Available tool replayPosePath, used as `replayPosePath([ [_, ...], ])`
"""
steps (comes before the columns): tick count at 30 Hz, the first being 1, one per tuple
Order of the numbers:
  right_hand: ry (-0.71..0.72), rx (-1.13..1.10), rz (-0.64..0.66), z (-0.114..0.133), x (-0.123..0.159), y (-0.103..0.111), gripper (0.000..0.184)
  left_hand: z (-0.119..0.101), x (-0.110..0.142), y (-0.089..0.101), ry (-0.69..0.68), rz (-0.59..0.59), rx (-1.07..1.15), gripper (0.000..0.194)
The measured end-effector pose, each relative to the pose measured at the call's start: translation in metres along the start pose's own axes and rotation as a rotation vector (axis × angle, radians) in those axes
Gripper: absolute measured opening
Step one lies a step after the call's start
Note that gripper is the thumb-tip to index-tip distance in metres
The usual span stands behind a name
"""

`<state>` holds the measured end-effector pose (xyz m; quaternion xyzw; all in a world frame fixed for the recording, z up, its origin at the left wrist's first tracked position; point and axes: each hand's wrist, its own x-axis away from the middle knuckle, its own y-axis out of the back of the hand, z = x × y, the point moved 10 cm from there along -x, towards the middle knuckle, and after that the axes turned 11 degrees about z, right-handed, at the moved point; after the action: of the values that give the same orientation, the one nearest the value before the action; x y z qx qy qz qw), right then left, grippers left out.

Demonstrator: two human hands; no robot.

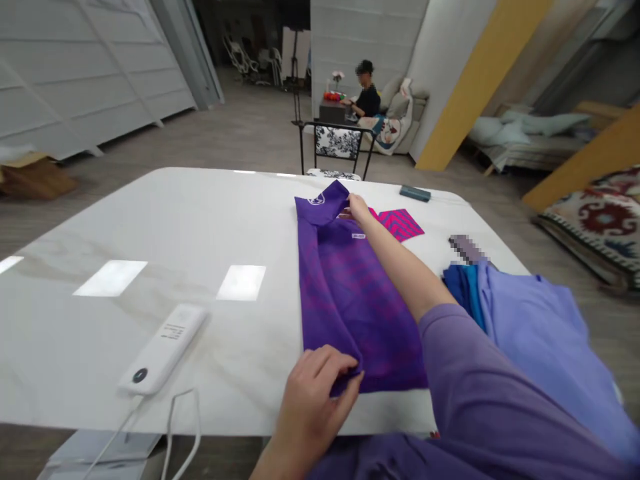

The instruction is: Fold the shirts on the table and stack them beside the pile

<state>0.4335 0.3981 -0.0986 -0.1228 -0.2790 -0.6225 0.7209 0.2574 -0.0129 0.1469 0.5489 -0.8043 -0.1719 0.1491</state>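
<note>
A purple T-shirt (373, 323) with a pink pattern lies on the white table (200, 220), its left side turned inward over the body. Near the hem, my left hand (317, 387) pinches the lower corner of that folded edge between thumb and fingers. My right hand (356, 208) reaches to the far end and grips the fabric by the collar, beside a raised purple flap with a white print. A pink-and-purple striped sleeve (400, 223) sticks out to the right, past my right forearm. The right fingertips are partly hidden.
Folded blue and lavender clothes (530, 320) lie at the table's right side, near a phone (467, 249). A dark teal case (415, 193) sits at the far edge. At left rests a white corded device (165, 347). Beyond stand a chair (337, 143) and a seated person (367, 100).
</note>
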Motion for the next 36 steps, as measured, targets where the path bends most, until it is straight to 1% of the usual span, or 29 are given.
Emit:
replayPosePath([
  [1,-0.002,0.139,-0.087,-0.011,0.01,0.032,0.016,-0.004,-0.007,-0.018,-0.012,0.091,0.007,0.011],
  [2,0.013,0.304,-0.169,-0.018,0.021,0.059,0.021,-0.006,-0.011,-0.032,-0.015,0.153,0.002,0.015],
  [3,0.044,0.469,-0.227,-0.022,0.032,0.078,0.029,-0.005,-0.013,-0.042,-0.008,0.182,-0.019,0.017],
  [4,0.085,0.613,-0.247,-0.024,0.042,0.087,0.039,-0.001,-0.014,-0.048,0.006,0.176,-0.059,0.018],
  [5,0.127,0.728,-0.226,-0.027,0.049,0.088,0.048,0.005,-0.013,-0.051,0.025,0.148,-0.117,0.02],
  [6,0.162,0.813,-0.173,-0.031,0.054,0.083,0.056,0.012,-0.011,-0.054,0.046,0.122,-0.192,0.025],
  [7,0.191,0.877,-0.092,-0.035,0.057,0.073,0.062,0.02,-0.008,-0.058,0.062,0.115,-0.276,0.033],
  [8,0.211,0.93,-0.003,-0.04,0.059,0.061,0.067,0.027,-0.005,-0.063,0.075,0.133,-0.359,0.043],
  [9,0.218,0.977,0.081,-0.045,0.06,0.049,0.071,0.035,-0.001,-0.07,0.086,0.169,-0.432,0.054],
  [11,0.184,1.059,0.21,-0.059,0.059,0.03,0.077,0.047,0.008,-0.082,0.1,0.268,-0.536,0.071],
  [13,0.127,1.109,0.28,-0.072,0.056,0.022,0.08,0.054,0.019,-0.088,0.101,0.36,-0.585,0.082],
  [15,0.106,1.128,0.31,-0.079,0.053,0.019,0.08,0.056,0.029,-0.085,0.103,0.416,-0.607,0.089],
  [17,0.115,1.12,0.338,-0.081,0.051,0.021,0.081,0.055,0.036,-0.076,0.102,0.435,-0.616,0.091],
  [19,0.12,1.082,0.338,-0.076,0.049,0.032,0.081,0.05,0.037,-0.065,0.1,0.422,-0.601,0.091],
  [20,0.12,1.057,0.307,-0.071,0.048,0.045,0.081,0.045,0.034,-0.061,0.101,0.399,-0.58,0.088],
  [21,0.113,1.035,0.248,-0.066,0.047,0.064,0.079,0.039,0.029,-0.058,0.105,0.364,-0.546,0.082],
  [22,0.094,1.018,0.165,-0.06,0.046,0.089,0.075,0.031,0.021,-0.059,0.108,0.328,-0.502,0.074],
  [23,0.059,1.007,0.068,-0.055,0.047,0.119,0.07,0.022,0.011,-0.064,0.107,0.298,-0.448,0.064],
  [24,0.009,0.997,-0.031,-0.053,0.049,0.151,0.064,0.011,-0.001,-0.075,0.096,0.288,-0.387,0.054],
  [25,-0.053,0.982,-0.122,-0.053,0.053,0.185,0.059,-0.002,-0.014,-0.091,0.073,0.302,-0.324,0.044],
  [27,-0.179,0.929,-0.26,-0.059,0.065,0.244,0.056,-0.029,-0.04,-0.136,0.008,0.386,-0.225,0.03],
  [28,-0.234,0.896,-0.302,-0.065,0.072,0.267,0.057,-0.042,-0.051,-0.16,-0.024,0.439,-0.203,0.025],
  [29,-0.284,0.864,-0.328,-0.071,0.078,0.285,0.059,-0.054,-0.06,-0.183,-0.048,0.487,-0.201,0.021],
  [30,-0.328,0.838,-0.34,-0.077,0.084,0.298,0.061,-0.062,-0.067,-0.204,-0.062,0.528,-0.219,0.021],
  [32,-0.386,0.824,-0.348,-0.086,0.092,0.312,0.066,-0.072,-0.075,-0.236,-0.073,0.591,-0.285,0.026],
  [34,-0.408,0.849,-0.323,-0.091,0.095,0.313,0.063,-0.075,-0.077,-0.255,-0.072,0.631,-0.347,0.036],
  [36,-0.386,0.88,-0.252,-0.093,0.093,0.307,0.054,-0.074,-0.075,-0.263,-0.073,0.642,-0.39,0.04],
])
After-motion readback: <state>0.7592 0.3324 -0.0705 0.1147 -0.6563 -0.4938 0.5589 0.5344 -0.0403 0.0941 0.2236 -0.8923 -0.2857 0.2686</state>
